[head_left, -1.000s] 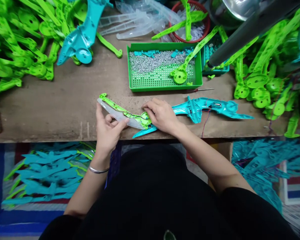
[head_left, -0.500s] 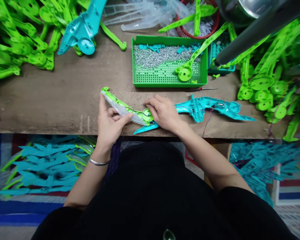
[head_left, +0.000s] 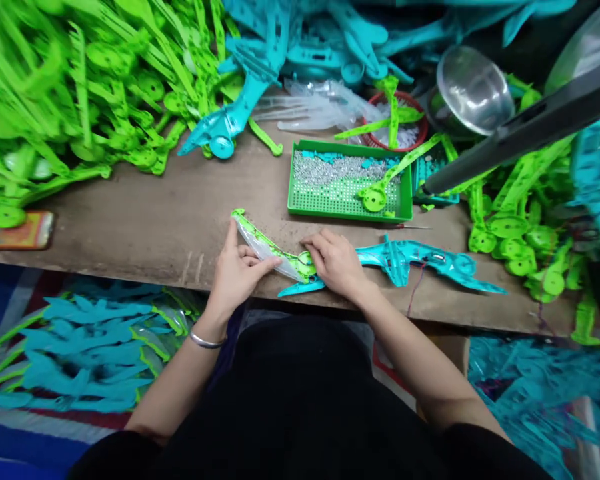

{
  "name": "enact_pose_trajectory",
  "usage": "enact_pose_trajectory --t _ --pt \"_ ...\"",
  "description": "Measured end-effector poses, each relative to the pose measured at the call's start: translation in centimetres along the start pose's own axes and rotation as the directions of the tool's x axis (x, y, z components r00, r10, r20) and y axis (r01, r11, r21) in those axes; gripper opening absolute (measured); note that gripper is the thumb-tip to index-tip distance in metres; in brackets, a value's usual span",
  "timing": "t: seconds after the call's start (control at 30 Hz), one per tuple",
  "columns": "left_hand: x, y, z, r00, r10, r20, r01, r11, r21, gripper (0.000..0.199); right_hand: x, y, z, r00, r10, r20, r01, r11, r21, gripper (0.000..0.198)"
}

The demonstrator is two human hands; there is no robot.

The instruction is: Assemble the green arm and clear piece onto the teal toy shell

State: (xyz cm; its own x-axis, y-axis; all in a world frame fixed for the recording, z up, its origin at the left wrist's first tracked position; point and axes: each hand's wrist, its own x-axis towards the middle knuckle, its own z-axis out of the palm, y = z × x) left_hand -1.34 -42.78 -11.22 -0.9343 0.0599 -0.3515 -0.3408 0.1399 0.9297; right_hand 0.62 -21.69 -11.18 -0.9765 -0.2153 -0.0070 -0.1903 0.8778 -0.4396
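Observation:
My left hand (head_left: 236, 270) grips a clear plastic strip (head_left: 265, 250) between thumb and fingers. The strip lies along a curved green plastic arm (head_left: 275, 248), whose round end sits at one end of a long blue plastic body (head_left: 403, 260). At that joint, my right hand (head_left: 336, 260) presses with its fingers bent together; what its fingertips pinch is hidden. Thin dark and red wires run over the blue body, and a small metal part sits in its right portion.
A green basket (head_left: 350, 215) of screws and small blue pieces stands behind my hands, a screwdriver (head_left: 413, 227) near it. Green arms (head_left: 115, 87) are heaped at back left, more at right. A dark pole (head_left: 505, 147) slants in from the right. A phone-like object (head_left: 17, 230) lies at far left.
The camera view has tilted upward, so everything appears lower and more of the back piles shows. Both hands keep nearly the same grip on the green arm and clear strip.

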Motion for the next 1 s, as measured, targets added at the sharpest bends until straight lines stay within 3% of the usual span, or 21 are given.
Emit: enact_pose_trajectory --t 0.27,0.43,0.77,1.0 --pt "0.1 -0.2 -0.1 0.999 -0.031 0.025 0.030 0.999 0.024 0.131 -0.1 0.4 0.7 0.993 -0.057 -0.099 0.055 0.998 -0.023 0.026" --pt "0.2 0.0 -0.3 0.998 -0.048 0.030 0.046 0.996 0.073 0.131 0.0 0.2 0.6 0.997 -0.042 -0.071 0.038 0.998 -0.048 0.027" --pt "0.7 1.0 -0.9 0.996 0.038 0.081 -0.065 0.930 0.361 0.129 0.2 -0.3 0.0 1.000 0.018 0.011 -0.017 0.999 -0.050 0.029" --pt "-0.2 1.5 -1.2 0.997 0.061 0.049 -0.078 0.790 0.608 0.118 0.7 -0.5 -1.2 0.992 0.071 0.105 -0.080 0.993 0.084 0.027"
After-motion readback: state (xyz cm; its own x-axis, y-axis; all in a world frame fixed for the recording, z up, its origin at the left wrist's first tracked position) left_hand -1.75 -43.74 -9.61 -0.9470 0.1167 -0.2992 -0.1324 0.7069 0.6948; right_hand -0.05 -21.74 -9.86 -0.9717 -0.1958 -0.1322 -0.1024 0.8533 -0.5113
